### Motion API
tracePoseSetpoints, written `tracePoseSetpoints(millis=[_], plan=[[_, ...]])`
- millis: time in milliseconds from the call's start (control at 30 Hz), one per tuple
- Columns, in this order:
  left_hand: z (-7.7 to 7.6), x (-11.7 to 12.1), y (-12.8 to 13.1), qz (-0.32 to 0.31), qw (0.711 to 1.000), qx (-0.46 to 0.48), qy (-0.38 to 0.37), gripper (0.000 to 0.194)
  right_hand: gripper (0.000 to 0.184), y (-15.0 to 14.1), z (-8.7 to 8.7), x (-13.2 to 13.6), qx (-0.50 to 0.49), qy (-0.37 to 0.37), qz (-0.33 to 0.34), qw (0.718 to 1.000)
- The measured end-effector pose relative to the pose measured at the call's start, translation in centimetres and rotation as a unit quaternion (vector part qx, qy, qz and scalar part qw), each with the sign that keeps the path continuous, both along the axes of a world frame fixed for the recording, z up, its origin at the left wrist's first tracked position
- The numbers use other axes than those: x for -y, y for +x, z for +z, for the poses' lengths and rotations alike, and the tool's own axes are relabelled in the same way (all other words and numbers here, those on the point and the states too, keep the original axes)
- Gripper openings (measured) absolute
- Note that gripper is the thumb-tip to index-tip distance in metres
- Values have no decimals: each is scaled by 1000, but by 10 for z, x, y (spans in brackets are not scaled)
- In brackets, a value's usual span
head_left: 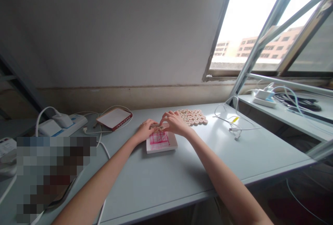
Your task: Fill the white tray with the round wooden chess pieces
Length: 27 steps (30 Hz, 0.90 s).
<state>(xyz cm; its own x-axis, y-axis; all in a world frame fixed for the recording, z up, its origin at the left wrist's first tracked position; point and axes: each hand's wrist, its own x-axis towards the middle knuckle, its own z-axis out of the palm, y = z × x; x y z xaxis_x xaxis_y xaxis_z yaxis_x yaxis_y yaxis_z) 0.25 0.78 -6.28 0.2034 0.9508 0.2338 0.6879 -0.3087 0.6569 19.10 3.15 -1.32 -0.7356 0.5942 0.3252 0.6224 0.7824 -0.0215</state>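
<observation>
Two forearms [104,180] [221,171], two hands [145,130] [174,122] at one white box [161,147]

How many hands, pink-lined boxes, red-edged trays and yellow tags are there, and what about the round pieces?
Hands: 2 (left hand, right hand)
White box with pink lines: 1
Red-edged tray: 1
Yellow tag: 1
Round wooden pieces: too small and partly hidden to count, so left out
Total: 5

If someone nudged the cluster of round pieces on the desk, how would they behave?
The round pieces lie flat and packed close, so a nudge would probably shift several together. The desk has a sheen that suggests smoothness, so they may slide easily. Being discs, they seem unlikely to roll unless tipped on edge.
</observation>
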Motion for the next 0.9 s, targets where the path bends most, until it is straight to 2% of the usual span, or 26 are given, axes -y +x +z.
tracePoseSetpoints(millis=[267, 400, 500, 567, 667, 767, 900], plan=[[3, 3, 4, 22, 1000, -22, 5, 29, 22, 6, 4, -4, -12, -35, 3, 999], [4, 4, 6, 31, 999, -31, 6, 28, 20, 28, 14, -13, -27, -44, -85, 995], [5, 4, 6, 33, 999, -40, 1, 27, 24, 45, 16, -20, 37, -74, -153, 985], [5, 4, 6, 35, 999, -42, -1, 28, 23, 51, 15, -24, 86, -109, -165, 976], [5, 5, 6, 36, 999, -40, 0, 31, 15, 51, 12, -25, 98, -129, -165, 973], [5, 4, 6, 37, 999, -40, 3, 31, 14, 47, 13, -23, 27, -113, -156, 981], [3, 3, 6, 36, 998, -43, 8, 30, 19, 38, 16, -19, -52, -166, -57, 983]])
